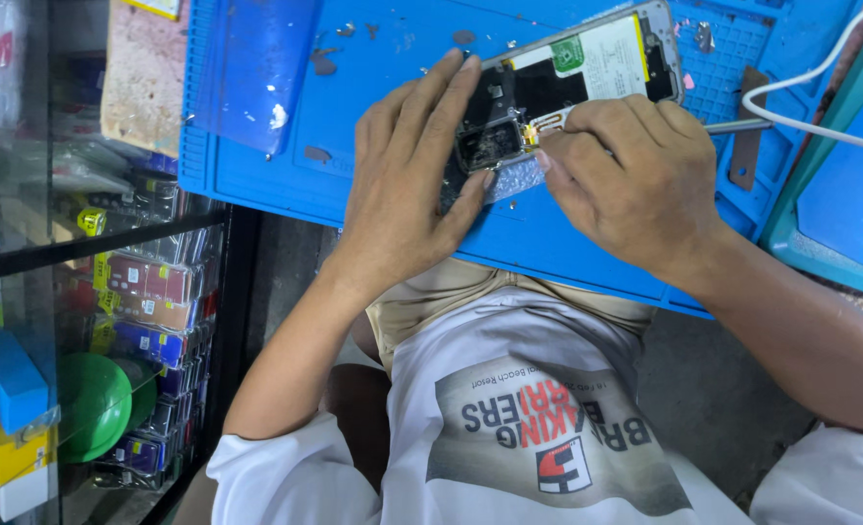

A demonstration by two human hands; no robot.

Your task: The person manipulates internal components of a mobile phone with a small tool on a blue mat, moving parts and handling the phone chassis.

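A blue silicone work mat [256,58] covers the bench across the top of the view, from ten o'clock to two o'clock, dotted with small scraps. On it, toward one o'clock, lies an opened smartphone [587,68], back cover off, showing dark internals and a pale battery. The left hand [407,185] rests palm-down at the centre, fingers spread apart and pressing on the phone's lower end, thumb against its near edge. The right hand [631,180], just beside it at two o'clock, has its fingers drawn together, pinched on a thin metal tool [738,125] whose shaft sticks out toward three o'clock; the tip is hidden under the fingers. A white cable [820,68] loops at the upper right. At nine o'clock a glass cabinet [91,243] holds stacked small boxes.
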